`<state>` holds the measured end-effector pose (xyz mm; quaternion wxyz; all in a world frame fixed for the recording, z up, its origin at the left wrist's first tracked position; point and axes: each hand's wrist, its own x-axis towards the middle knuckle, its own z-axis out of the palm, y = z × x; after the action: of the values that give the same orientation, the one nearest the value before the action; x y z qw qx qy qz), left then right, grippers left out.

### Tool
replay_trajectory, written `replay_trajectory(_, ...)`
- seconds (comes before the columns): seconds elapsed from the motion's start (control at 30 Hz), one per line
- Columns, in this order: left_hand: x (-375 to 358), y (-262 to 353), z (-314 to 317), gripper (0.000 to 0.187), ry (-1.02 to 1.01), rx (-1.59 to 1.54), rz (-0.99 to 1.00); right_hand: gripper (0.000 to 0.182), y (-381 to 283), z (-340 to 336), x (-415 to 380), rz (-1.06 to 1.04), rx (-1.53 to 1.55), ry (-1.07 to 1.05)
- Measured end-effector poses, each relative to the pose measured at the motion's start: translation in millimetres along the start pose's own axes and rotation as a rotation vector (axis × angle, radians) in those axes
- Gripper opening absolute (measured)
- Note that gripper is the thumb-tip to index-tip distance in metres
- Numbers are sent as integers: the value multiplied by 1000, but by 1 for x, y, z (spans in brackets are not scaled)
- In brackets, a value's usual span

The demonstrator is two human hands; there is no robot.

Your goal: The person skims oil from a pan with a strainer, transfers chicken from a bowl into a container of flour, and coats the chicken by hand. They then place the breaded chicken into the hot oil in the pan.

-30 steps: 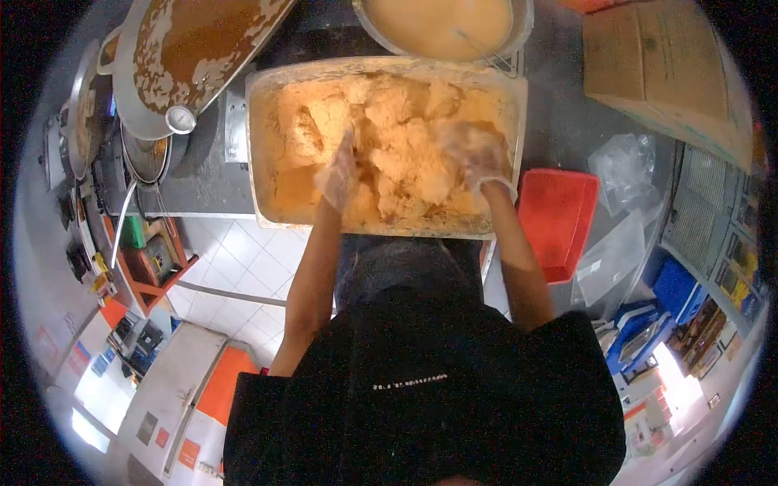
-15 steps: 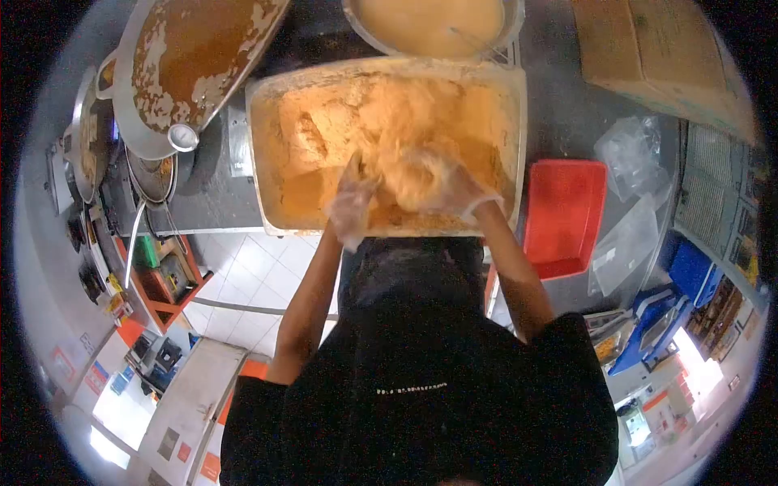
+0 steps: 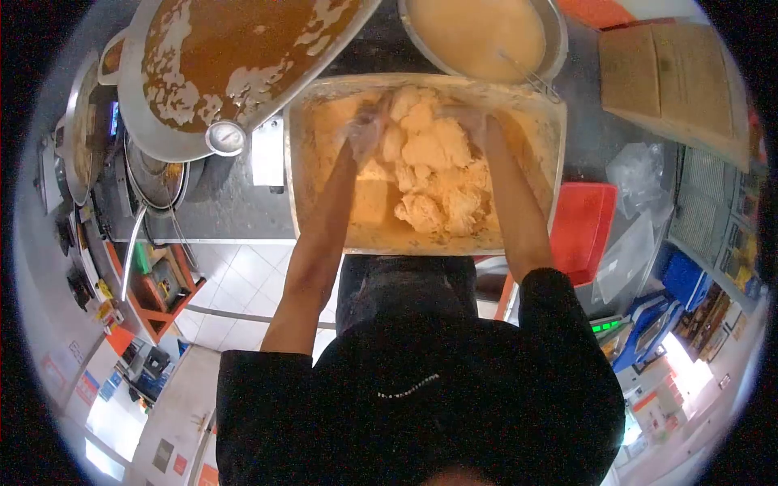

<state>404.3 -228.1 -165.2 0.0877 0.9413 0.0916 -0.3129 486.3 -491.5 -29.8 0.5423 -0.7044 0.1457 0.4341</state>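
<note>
A large rectangular tub (image 3: pixel 293 182) holds orange breading flour (image 3: pixel 371 202) and a heap of thickly coated, craggy food pieces (image 3: pixel 433 146), whose insides are hidden by the coating. Inside the tub, my left hand (image 3: pixel 369 128) is at the left side of the heap, toward its far end. Across from it, my right hand (image 3: pixel 472 123) sits at the heap's right side. Both wear thin clear gloves. Motion blur and flour smear the fingers of each hand, so their grip does not show.
Far left stands a big pot (image 3: pixel 134 97) of brown frothy liquid with a dial thermometer (image 3: pixel 225 138). Behind the tub is a bowl (image 3: pixel 555 40) of pale batter with a wire-handled tool. On the right are a red tray (image 3: pixel 579 235), plastic bags (image 3: pixel 636 174) and a cardboard box (image 3: pixel 677 89).
Both hands have moved from the tub's near half to its far half and farther apart. The coated pieces now lie heaped between them, where earlier they were a blur. The camera view has shifted.
</note>
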Motion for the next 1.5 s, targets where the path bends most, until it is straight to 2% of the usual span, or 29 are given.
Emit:
replay_trajectory(0.03, -24, 8, -14, 44, 49, -675, 246, 59, -13, 13, -3, 13, -106, -84)
replay_trajectory(0.1, -73, 10, -18, 51, 85, -1356, 487, 59, -37, 32, -27, -4, -396, -199)
replay_trajectory(0.17, -132, 1, -7, 60, -85, -1332, 157, 62, -47, 54, -88, -172, -886, -246)
replay_trajectory(0.2, -161, 3, -13, 63, -122, -1323, 73, 63, -41, 55, -109, -482, -997, -264)
replay_trajectory(0.23, -189, 5, -18, 66, -158, -1314, -11, 63, -46, 51, -115, -487, -1004, -272)
replay_trajectory(0.27, -218, 20, -36, 64, 106, -1154, 33, 63, -49, 45, -121, -443, -866, -357)
replay_trajectory(0.33, -231, 34, -101, 63, 376, -978, 83, 63, -49, 38, -100, -409, -733, -432)
replay_trajectory(0.37, -232, 34, -144, 64, -109, -865, -145, 65, -40, 42, -58, -93, -459, -391)
replay_trajectory(0.43, -228, 37, -155, 66, -592, -717, -377, 69, -39, 62, -27, 227, -183, -351)
replay_trajectory(0.47, -218, 47, -138, 67, -463, -778, -380, 62, -48, 67, -27, 157, -490, -306)
replay_trajectory(0.53, -202, 54, -85, 69, -229, -891, -381, 61, -44, 60, -53, 113, -782, -251)
replay_trajectory(0.57, -191, 61, -60, 71, -100, -958, -377, 62, -38, 46, -79, -134, -757, -266)
replay_trajectory(0.63, -187, 77, -36, 73, 87, -1054, -380, 64, -34, 19, -103, -363, -724, -278)
replay_trajectory(0.7, -197, 93, -46, 72, 162, -1043, -282, 66, -44, -3, -105, 8, -475, -219)
replay_trajectory(0.73, -205, 96, -53, 70, 174, -994, -182, 66, -39, -14, -102, 1, -475, -222)
replay_trajectory(0.8, -219, 106, -81, 68, 201, -880, 17, 63, -19, -33, -90, 168, -370, 10)
replay_trajectory(0.9, -234, 122, -88, 67, 183, -740, 217, 66, 22, -22, -89, -22, -114, -207)
replay_trajectory(0.93, -214, 133, -81, 67, 125, -1117, 203, 66, 21, -22, -96, -88, -26, -271)
replay_trajectory(1.03, -169, 146, -54, 67, -149, -2225, 58, 66, -18, -23, -145, 78, -140, -222)
replay_trajectory(1.07, -168, 141, -51, 67, -156, -2219, 42, 64, -15, -26, -157, 33, -393, -162)
replay_trajectory(1.1, -166, 132, -50, 65, 224, -1368, 292, 62, -12, -32, -163, -19, -655, -98)
replay_trajectory(1.13, -161, 121, -52, 62, 516, -468, 463, 62, 10, -39, -151, -25, -660, -96)
replay_trajectory(1.2, -157, 92, -25, 58, 334, -245, 553, 48, 55, -51, -126, -98, -605, 159)
replay_trajectory(1.23, -167, 87, -9, 56, 174, -845, 573, 43, 61, -58, -123, -124, -580, 246)
replay_trajectory(1.33, -204, 131, -45, 52, -136, -1281, 461, 77, 69, -59, -139, -105, -726, 7)
replay_trajectory(1.37, -187, 152, -49, 53, -126, -1514, 358, 76, 116, -53, -121, -190, -489, 17)
replay_trajectory(1.43, -145, 160, -28, 56, 32, -1663, 285, 75, 130, -48, -105, -296, -263, 29)
replay_trajectory(1.47, -144, 153, -29, 56, 42, -1663, 281, 55, 128, -39, -115, -741, -624, 192)
replay_trajectory(1.5, -152, 143, -31, 56, -94, -1825, 246, 47, 118, -31, -128, -958, -802, 242)
